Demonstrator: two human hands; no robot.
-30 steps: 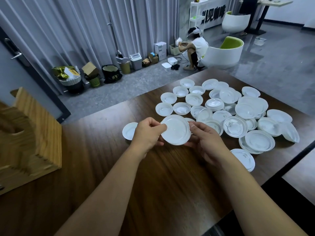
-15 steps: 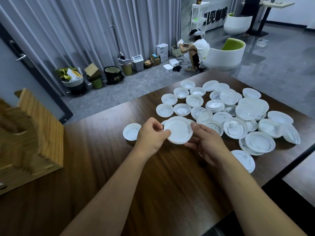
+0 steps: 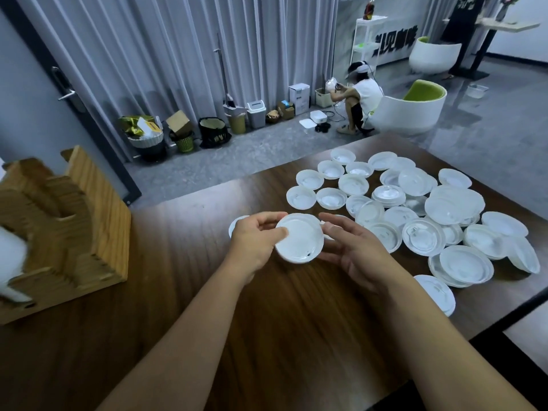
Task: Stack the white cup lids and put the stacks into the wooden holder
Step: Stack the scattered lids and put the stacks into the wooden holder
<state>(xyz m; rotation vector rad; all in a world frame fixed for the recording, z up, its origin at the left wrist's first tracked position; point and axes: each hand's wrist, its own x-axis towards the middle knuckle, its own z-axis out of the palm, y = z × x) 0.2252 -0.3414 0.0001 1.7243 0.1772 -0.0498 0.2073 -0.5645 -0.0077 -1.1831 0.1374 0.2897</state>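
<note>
Lid stack (image 3: 299, 237) w/ both hands, above desk (image 3: 267, 321) centre.
L hand (image 3: 255, 243) fingers pinch rim; R hand (image 3: 353, 250) fingers touch rim, relaxed. Loose lids (image 3: 415, 209) toward right edge; wooden holder (image 3: 68, 218) at left edge.

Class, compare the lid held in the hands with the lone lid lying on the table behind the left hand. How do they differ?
The held lid is lifted off the table, gripped by the left hand; the lone lid lies flat, untouched. The held lid shows in full; the lone lid is mostly hidden behind that hand. The right hand borders only the held lid. Both are round and white.
</note>
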